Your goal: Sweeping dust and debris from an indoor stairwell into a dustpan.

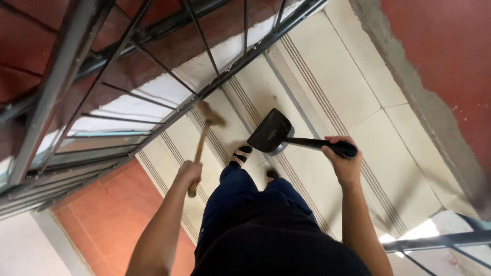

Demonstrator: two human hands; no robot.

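Observation:
My left hand grips the wooden handle of a small hand brush, whose blurred bristle head is out over the cream tiled stair step. My right hand holds the black handle of a black dustpan, lifted above the steps with its scoop pointing left. My dark trousers and sandalled feet stand on the steps below, between the two hands.
A dark metal stair railing runs diagonally along the left of the steps. A red-painted wall with a rough grey edge borders the right. Orange-red floor tiles lie at lower left. Another rail crosses the lower right.

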